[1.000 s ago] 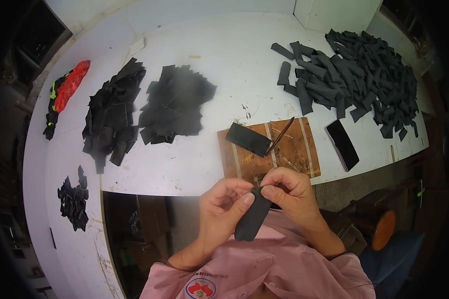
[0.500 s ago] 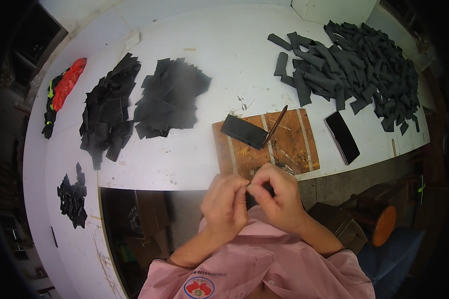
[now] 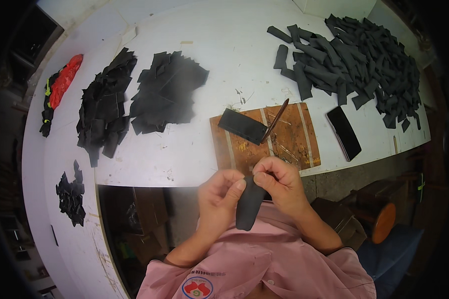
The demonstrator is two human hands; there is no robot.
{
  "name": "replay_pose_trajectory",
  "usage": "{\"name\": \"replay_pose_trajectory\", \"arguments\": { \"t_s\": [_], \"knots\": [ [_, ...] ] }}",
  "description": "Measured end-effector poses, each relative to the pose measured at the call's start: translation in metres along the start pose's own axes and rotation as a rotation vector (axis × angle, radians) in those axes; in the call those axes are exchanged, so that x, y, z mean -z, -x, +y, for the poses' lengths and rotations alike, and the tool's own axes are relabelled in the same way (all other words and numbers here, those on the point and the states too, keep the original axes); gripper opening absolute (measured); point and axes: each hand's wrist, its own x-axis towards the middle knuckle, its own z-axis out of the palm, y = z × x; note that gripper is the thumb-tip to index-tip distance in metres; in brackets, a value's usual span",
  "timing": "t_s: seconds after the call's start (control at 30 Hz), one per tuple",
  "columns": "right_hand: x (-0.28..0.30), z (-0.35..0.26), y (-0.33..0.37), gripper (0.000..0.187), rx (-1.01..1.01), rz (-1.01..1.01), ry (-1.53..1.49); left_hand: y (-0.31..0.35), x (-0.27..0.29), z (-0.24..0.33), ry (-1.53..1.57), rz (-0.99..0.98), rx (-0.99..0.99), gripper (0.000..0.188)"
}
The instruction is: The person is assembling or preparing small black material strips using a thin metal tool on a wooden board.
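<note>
Near the table's front edge, a dark grey fabric piece [image 3: 250, 205] hangs down in front of my shirt, its upper end between my hands. My left hand [image 3: 217, 197] pinches its left upper corner between thumb and fingers. My right hand [image 3: 280, 185] grips the right upper corner the same way. Just beyond lies a brown board [image 3: 242, 152] with pale strips across it. On the board rest a flat black rectangular piece [image 3: 242, 126] and a slim reddish-brown tool [image 3: 277, 121], whose kind I cannot make out.
Dark rolled fabric pieces [image 3: 354, 65] are heaped at the far right. Two piles of flat black pieces, one nearer [image 3: 102, 107] and one beside it [image 3: 167, 94], lie left. A smaller black pile [image 3: 72, 197], a red plastic bundle [image 3: 65, 82] and a phone [image 3: 343, 133] are also there.
The fabric piece, mostly hidden between my hands before, now hangs in plain view below my fingers. My hands have turned and drawn slightly apart.
</note>
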Motion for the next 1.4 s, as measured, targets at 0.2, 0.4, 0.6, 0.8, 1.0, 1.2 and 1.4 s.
{"name": "replay_pose_trajectory", "arguments": {
  "t_s": [0.2,0.4,0.6,0.8,1.0,1.2,1.4],
  "knots": [
    [0.008,0.003,0.003,0.004,0.038,-0.014,-0.133,-0.002,0.004,-0.001,0.031,0.171,-0.211,0.012],
    [0.009,0.001,0.003,0.004,0.090,-0.014,-0.099,-0.001,0.001,0.015,0.153,-0.064,0.010,0.017],
    [0.008,0.003,0.004,0.005,0.119,0.034,0.000,-0.006,-0.001,0.004,0.267,-0.164,0.137,0.008],
    [-0.009,0.008,0.002,0.006,0.454,0.159,0.325,-0.005,-0.016,-0.008,-0.221,0.053,-0.316,0.002],
    [-0.006,0.010,-0.007,0.009,0.398,0.240,0.545,-0.006,-0.020,-0.013,-0.580,0.117,-0.639,0.004],
    [-0.016,0.014,-0.004,0.009,0.698,0.208,0.630,-0.006,-0.016,-0.014,-0.440,0.130,-0.431,0.002],
    [-0.011,0.016,-0.007,0.013,0.674,0.290,0.659,-0.001,-0.019,-0.012,-0.442,0.107,-0.368,0.001]
  ]
}}
